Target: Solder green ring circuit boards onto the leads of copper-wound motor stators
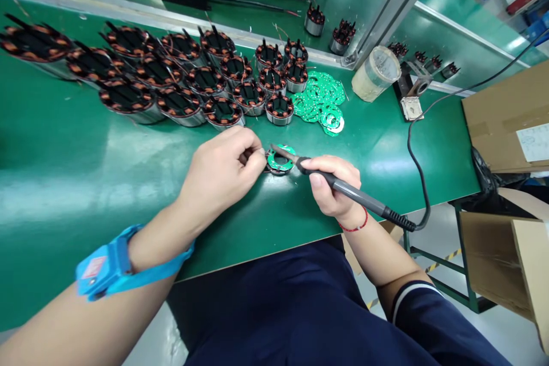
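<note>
Soldering iron [343, 189] sits gripped in your right hand [332, 189], tip on the stator [279, 161]; your left hand [223, 163] pinches closed beside it on the tabletop [107, 154]

Blue wrist strap [112, 266] (left), red string bracelet [354, 227], navy sleeve [433, 311]

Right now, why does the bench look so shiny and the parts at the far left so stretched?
Head view: overhead light glares off the green bench; the wide lens stretches the wound stators at the left edge; hands and soldering iron stay sharp.
</note>
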`<act>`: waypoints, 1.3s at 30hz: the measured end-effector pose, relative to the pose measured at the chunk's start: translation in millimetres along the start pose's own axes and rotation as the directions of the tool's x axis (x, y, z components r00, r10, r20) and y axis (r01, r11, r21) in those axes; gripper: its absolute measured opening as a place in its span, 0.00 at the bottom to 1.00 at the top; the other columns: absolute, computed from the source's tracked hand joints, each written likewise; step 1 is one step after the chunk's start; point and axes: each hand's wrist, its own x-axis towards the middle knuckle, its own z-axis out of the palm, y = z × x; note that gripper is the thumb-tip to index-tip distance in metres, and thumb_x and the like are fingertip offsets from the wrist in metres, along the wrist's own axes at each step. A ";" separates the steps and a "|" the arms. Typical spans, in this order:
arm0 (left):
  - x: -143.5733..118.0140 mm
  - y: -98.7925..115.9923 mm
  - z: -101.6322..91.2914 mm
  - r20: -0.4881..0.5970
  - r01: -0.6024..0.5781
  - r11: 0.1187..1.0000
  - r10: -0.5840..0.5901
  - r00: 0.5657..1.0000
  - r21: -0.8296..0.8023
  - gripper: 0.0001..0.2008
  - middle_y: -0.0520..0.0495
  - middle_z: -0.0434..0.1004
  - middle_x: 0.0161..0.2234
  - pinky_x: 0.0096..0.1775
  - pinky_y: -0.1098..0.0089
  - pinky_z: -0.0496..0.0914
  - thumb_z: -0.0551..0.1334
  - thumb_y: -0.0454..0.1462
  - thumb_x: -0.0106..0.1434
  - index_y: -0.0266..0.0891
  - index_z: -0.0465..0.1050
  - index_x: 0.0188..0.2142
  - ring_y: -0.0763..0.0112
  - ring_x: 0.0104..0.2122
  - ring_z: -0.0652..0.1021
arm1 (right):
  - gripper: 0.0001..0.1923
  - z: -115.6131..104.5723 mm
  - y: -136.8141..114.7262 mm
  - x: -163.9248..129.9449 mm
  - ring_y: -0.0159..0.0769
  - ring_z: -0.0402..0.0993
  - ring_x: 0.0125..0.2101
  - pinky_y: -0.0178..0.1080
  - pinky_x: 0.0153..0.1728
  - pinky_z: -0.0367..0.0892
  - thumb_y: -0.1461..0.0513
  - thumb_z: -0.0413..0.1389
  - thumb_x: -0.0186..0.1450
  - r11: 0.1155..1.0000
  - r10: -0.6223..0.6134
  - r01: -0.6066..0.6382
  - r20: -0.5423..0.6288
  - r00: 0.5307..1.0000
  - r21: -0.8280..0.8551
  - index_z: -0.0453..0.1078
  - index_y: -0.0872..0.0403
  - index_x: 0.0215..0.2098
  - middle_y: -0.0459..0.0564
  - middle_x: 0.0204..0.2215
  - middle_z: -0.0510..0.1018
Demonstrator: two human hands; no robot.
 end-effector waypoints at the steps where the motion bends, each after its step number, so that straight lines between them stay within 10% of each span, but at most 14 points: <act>1: -0.2 0.4 -0.6 0.005 -0.007 1.000 0.007 1.000 0.007 0.07 0.51 0.68 0.28 0.35 0.65 0.63 0.53 0.38 0.63 0.44 0.62 0.27 0.67 0.30 0.69 | 0.12 0.7 1.5 -1.9 0.34 0.85 0.33 0.38 0.38 0.81 0.56 0.51 0.76 0.998 0.061 -0.060 0.031 0.998 -0.017 0.73 0.48 0.52 0.47 0.39 0.86; 5: -0.4 1.5 -1.4 0.019 -0.016 1.000 0.016 1.000 0.024 0.08 0.49 0.67 0.28 0.36 0.62 0.62 0.53 0.39 0.62 0.45 0.60 0.27 0.64 0.30 0.70 | 0.23 4.7 6.0 -1.0 0.39 0.84 0.50 0.45 0.53 0.80 0.55 0.46 0.78 0.964 0.261 -0.246 0.191 0.946 -0.097 0.57 0.48 0.70 0.52 0.50 0.85; 11: 1.6 -3.1 -0.5 0.061 0.057 0.997 -0.055 0.997 -0.043 0.06 0.49 0.68 0.28 0.36 0.62 0.64 0.54 0.42 0.60 0.45 0.62 0.28 0.63 0.30 0.70 | 0.25 6.7 12.2 10.5 0.42 0.74 0.62 0.49 0.63 0.72 0.65 0.49 0.73 0.989 0.141 -0.101 0.510 0.848 -0.106 0.59 0.53 0.68 0.55 0.61 0.77; 16: 5.7 -14.5 -4.9 0.328 0.177 0.969 -0.112 0.938 -0.175 0.18 0.47 0.77 0.34 0.36 0.62 0.70 0.58 0.48 0.57 0.43 0.71 0.44 0.60 0.32 0.75 | 0.30 4.2 23.0 9.6 0.46 0.76 0.59 0.53 0.62 0.71 0.59 0.57 0.72 0.971 0.218 -0.157 0.399 0.891 -0.179 0.56 0.53 0.69 0.58 0.59 0.78; 23: 7.4 -9.7 -6.3 0.106 0.040 0.983 -0.021 0.994 -0.178 0.14 0.47 0.77 0.33 0.44 0.64 0.70 0.55 0.46 0.63 0.43 0.75 0.33 0.63 0.35 0.75 | 0.31 8.1 21.3 3.7 0.45 0.78 0.56 0.52 0.60 0.72 0.58 0.58 0.72 0.965 0.226 -0.157 0.364 0.904 -0.208 0.55 0.50 0.69 0.57 0.56 0.79; 39: 8.7 -6.0 2.8 0.164 0.246 0.884 -0.195 0.967 -0.398 0.09 0.52 0.71 0.24 0.33 0.67 0.66 0.58 0.44 0.56 0.42 0.68 0.26 0.68 0.27 0.69 | 0.18 11.4 3.9 7.2 0.39 0.82 0.49 0.45 0.56 0.74 0.61 0.47 0.77 0.980 0.096 -0.041 0.283 0.954 -0.194 0.66 0.51 0.63 0.50 0.45 0.87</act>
